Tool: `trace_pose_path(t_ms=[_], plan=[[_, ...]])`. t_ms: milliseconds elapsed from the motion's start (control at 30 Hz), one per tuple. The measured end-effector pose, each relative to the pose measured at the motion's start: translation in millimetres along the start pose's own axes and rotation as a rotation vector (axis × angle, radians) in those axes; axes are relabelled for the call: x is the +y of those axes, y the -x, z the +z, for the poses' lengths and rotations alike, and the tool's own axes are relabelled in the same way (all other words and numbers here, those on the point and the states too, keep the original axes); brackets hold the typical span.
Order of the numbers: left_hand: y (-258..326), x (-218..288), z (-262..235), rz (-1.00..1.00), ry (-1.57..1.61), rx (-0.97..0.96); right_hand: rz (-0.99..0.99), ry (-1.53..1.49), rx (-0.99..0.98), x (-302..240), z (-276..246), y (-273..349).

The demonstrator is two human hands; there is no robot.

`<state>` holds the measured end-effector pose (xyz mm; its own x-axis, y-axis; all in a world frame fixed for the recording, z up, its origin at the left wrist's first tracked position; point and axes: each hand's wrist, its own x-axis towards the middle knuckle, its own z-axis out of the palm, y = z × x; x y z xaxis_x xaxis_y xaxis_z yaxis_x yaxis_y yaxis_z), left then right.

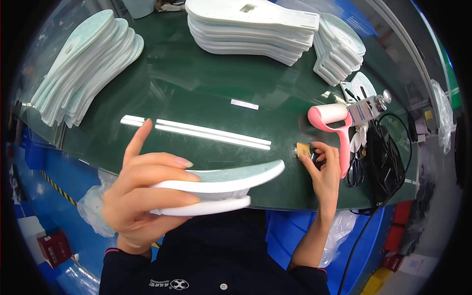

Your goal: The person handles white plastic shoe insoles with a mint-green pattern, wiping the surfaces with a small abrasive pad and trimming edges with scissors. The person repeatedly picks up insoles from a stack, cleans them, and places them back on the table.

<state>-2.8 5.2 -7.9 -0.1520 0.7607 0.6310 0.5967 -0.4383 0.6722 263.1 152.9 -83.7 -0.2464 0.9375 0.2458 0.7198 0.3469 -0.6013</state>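
Above the surface (196, 93), my left hand (142, 191) has its grip closed on two insoles (221, 189); my right hand (324, 172) pinches a tan pad (303, 149) beside the roller (334, 123).

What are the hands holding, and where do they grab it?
The left hand grips two white insoles at one end. The right hand pinches a small tan block on the table.

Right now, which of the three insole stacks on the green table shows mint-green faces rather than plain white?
The fanned stack at the far left. Its top faces are speckled mint green; the tall middle stack and the right stack look white.
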Motion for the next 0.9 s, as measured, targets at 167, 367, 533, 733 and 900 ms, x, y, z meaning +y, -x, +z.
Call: trace_pose_path(t_ms=[167, 367, 533, 733, 900], plan=[[-2.0, 2.0, 6.5, 0.1, -0.016, -0.028, 0.215, -0.334, -0.044, 3.6, 5.2, -1.0], [-2.2, 3.5, 2.3, 0.151, -0.06, -0.02, 0.128, -0.856, 0.115, -121.9, -27.7, 33.3], [-5.4, 3.7, 8.0, 0.232, 0.012, -0.071, -0.357, -1.185, 0.05, -140.9, -9.1, 45.4], [-3.3, 5.9, -0.8, 0.222, 0.035, -0.21, -0.232, -1.198, -0.109, -146.7, -15.9, 55.4], [-5.1, 10.2, -1.6, 0.179, 0.061, -0.242, -0.418, -1.139, -0.212, -143.7, -18.2, 44.8]])
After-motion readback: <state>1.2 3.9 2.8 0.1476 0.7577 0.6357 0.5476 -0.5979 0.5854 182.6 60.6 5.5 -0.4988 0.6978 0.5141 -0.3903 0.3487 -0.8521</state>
